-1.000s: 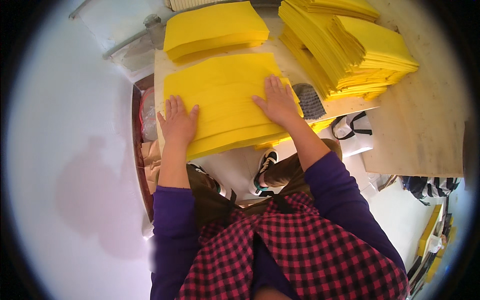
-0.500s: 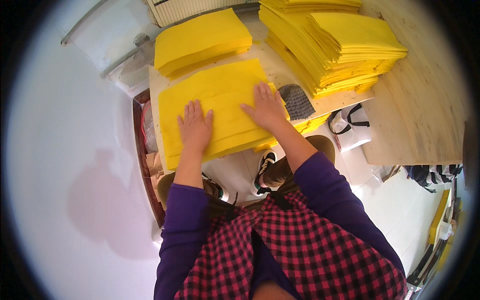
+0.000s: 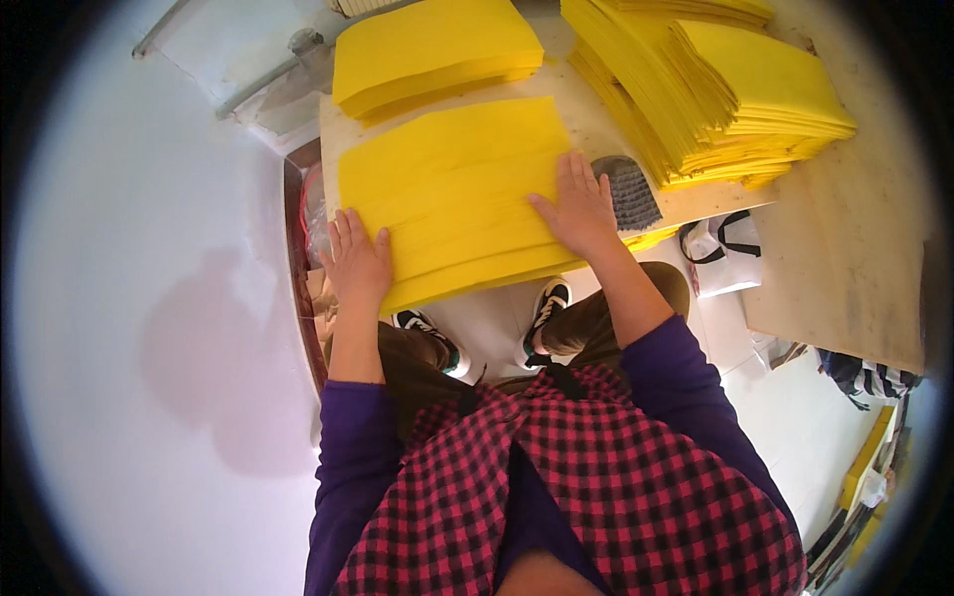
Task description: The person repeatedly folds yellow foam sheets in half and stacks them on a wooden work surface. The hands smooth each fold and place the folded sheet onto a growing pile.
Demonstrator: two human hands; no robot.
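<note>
**Yellow sheets under both palms: keep the fan square**

Yellow is nearly all I see from the head camera: a fanned stack of yellow sheets [image 3: 452, 194] lies on the pale table [image 3: 696, 204], its near edge overhanging toward my knees. My left hand [image 3: 358, 263] rests flat and open on the stack's near left corner, fingers spread and pointing away from me. My right hand [image 3: 581, 204] lies just as flat on the right edge, gripping nothing, thumb out toward the middle.

As I judge it, the work here is evening or spreading this stack, and it goes best with pressure from the whole palm rather than the fingertips, so the sheets slide together and do not buckle. Both hands should move at the same pace; if one leads, the fan will skew. The overhang is the weak spot: too much push toward me and the lowest sheets could slip off the table.

A grey ribbed pad [image 3: 626, 189] sits touching the right hand's outer side. Behind lie a second yellow pile [image 3: 432, 50] and a tall splayed yellow heap [image 3: 715, 89], well apart from my hands.
</note>
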